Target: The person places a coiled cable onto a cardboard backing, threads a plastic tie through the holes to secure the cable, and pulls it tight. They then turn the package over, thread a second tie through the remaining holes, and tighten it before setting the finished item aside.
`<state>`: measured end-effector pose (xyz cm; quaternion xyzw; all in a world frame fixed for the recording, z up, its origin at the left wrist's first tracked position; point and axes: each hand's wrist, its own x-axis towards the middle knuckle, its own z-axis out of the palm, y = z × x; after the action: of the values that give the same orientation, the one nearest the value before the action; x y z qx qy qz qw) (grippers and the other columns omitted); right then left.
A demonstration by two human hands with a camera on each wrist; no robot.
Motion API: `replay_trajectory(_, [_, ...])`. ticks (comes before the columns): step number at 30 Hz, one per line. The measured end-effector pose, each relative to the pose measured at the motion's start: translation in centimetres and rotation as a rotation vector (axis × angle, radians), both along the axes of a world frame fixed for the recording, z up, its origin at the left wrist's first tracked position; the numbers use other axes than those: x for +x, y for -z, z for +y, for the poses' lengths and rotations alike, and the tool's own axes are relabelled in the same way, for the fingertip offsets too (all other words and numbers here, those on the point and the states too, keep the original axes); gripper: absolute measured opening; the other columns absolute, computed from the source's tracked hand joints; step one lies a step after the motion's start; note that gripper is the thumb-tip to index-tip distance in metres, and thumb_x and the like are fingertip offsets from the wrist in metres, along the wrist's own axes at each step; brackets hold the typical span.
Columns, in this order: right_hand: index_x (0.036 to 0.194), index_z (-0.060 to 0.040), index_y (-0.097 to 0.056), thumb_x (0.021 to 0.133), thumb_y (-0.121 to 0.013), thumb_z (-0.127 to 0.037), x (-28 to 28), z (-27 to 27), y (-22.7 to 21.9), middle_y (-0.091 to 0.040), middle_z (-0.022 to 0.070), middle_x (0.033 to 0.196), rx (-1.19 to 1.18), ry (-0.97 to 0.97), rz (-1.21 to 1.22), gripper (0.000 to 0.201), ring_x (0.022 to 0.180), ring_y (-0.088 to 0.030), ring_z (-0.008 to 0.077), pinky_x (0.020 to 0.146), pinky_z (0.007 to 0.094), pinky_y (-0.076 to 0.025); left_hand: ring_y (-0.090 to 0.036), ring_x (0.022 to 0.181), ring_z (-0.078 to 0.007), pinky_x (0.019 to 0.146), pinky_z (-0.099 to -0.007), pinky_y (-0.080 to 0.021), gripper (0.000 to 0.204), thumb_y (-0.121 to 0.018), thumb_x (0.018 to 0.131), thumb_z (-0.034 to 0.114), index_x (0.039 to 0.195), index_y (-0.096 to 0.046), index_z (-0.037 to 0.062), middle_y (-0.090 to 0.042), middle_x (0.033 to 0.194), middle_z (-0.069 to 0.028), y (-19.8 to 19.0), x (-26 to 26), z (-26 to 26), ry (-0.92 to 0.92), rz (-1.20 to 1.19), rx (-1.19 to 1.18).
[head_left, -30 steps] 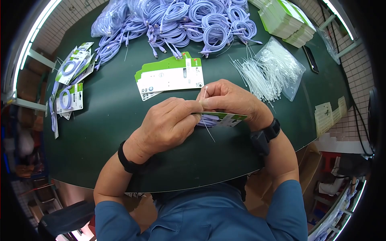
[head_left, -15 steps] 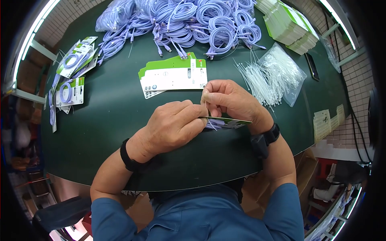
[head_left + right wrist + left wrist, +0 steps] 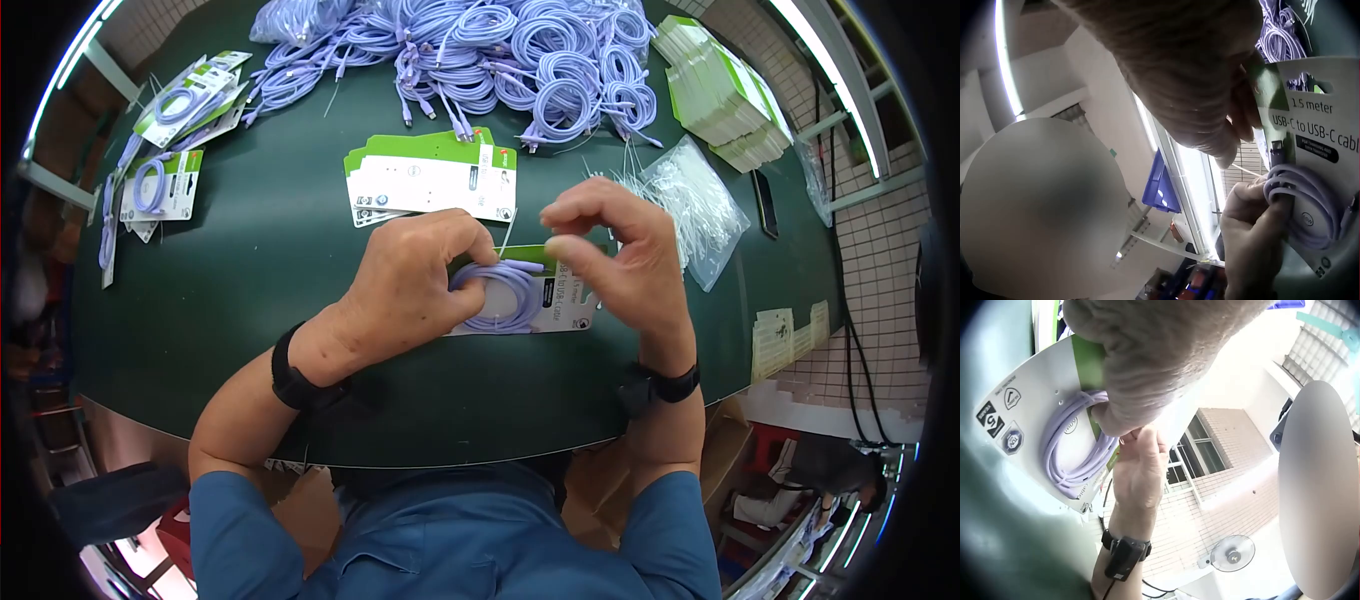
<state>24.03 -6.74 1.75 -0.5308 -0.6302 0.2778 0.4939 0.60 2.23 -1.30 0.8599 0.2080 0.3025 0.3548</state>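
A white and green backing card [image 3: 562,300] lies face up on the green table [image 3: 240,300] with a coiled purple cable [image 3: 505,300] on it. My left hand [image 3: 455,270] curls its fingers round the coil and holds it against the card; the right wrist view shows that grip on the cable [image 3: 1310,200]. A thin white zip tie [image 3: 508,232] sticks up beside the left fingers. My right hand [image 3: 558,230] hovers over the card's right half, fingers curled, thumb and forefinger apart with nothing seen between them. In the left wrist view the card [image 3: 1022,425] and cable [image 3: 1066,450] show.
A heap of purple cables [image 3: 500,50] fills the far side. Blank cards [image 3: 430,180] lie just behind the hands. A bag of white zip ties [image 3: 690,200] and a phone [image 3: 762,203] sit right, card stacks [image 3: 725,90] far right, finished packs [image 3: 160,150] left.
The card, held up between both hands with the tie, now lies face up on the table. My right hand has let go and lifted; the left has shifted onto the coil.
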Motion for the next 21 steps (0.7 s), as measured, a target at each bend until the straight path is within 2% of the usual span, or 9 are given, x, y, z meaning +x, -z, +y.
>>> replay_trajectory(2, [0.099,-0.0016,-0.074,0.086,-0.082,-0.004,-1.9,-0.1,-0.6,-0.074,0.0092,0.099,0.164,-0.033,-0.437,0.015,0.085,-0.069,0.0217,0.073,0.0334,-0.055,-0.075,0.085,-0.0242,0.079,-0.0337,-0.06,0.02,-0.075,0.074,-0.005,0.093,-0.07,-0.0005,-0.077,0.095,-0.0108,0.0,0.0,-0.2,-0.014,0.047,-0.084])
replay_trajectory(6, [0.093,-0.0019,-0.074,0.082,-0.082,-0.004,-2.6,0.2,1.1,-0.072,0.0102,0.095,0.18,-0.056,-0.511,0.014,0.085,-0.069,0.028,0.072,0.0361,-0.054,-0.075,0.085,-0.0228,0.081,-0.0333,-0.06,0.021,-0.075,0.074,-0.004,0.094,-0.072,-0.0012,-0.077,0.093,-0.0114,0.6,0.1,-0.3,-0.019,0.077,-0.135])
replay_trajectory(10, [0.088,-0.0066,-0.068,0.084,-0.08,-0.008,-3.2,0.6,2.0,-0.068,0.0061,0.09,0.259,-0.009,-0.577,0.013,0.079,-0.064,0.0279,0.068,0.0409,-0.049,-0.075,0.084,-0.0209,0.08,-0.0323,-0.059,0.021,-0.075,0.075,-0.003,0.095,-0.073,-0.0015,-0.078,0.092,-0.0114,0.7,0.1,-0.5,-0.041,0.094,-0.159])
replay_trajectory(12, [0.089,-0.0063,-0.068,0.084,-0.08,-0.007,-3.7,0.6,1.9,-0.069,0.0066,0.091,0.277,-0.003,-0.614,0.013,0.079,-0.065,0.0275,0.067,0.0397,-0.049,-0.074,0.083,-0.02,0.08,-0.0319,-0.059,0.021,-0.075,0.075,-0.002,0.096,-0.073,-0.0016,-0.078,0.092,-0.0113,0.9,0.1,-0.4,-0.045,0.104,-0.17])
replay_trajectory(15, [0.091,-0.0056,-0.067,0.085,-0.08,-0.003,-4.0,0.5,2.0,-0.071,0.0076,0.093,0.311,0.007,-0.691,0.014,0.081,-0.067,0.0267,0.065,0.0374,-0.049,-0.066,0.066,-0.0288,0.065,-0.0388,-0.052,0.016,-0.073,0.075,0.002,0.091,-0.071,0.0003,-0.07,0.079,-0.016,1.4,0.0,-0.3,-0.06,0.072,-0.244])
replay_trajectory(21, [0.098,-0.0064,-0.062,0.088,-0.077,-0.003,-4.1,0.7,2.8,-0.071,0.0078,0.093,0.386,0.069,-0.71,0.019,0.074,-0.066,0.0272,0.063,0.0374,-0.048,-0.061,0.062,-0.0242,0.061,-0.0374,-0.049,0.017,-0.073,0.076,0.002,0.093,-0.07,-0.0004,-0.069,0.076,-0.0153,1.8,0.4,-0.6,-0.021,-0.006,-0.305])
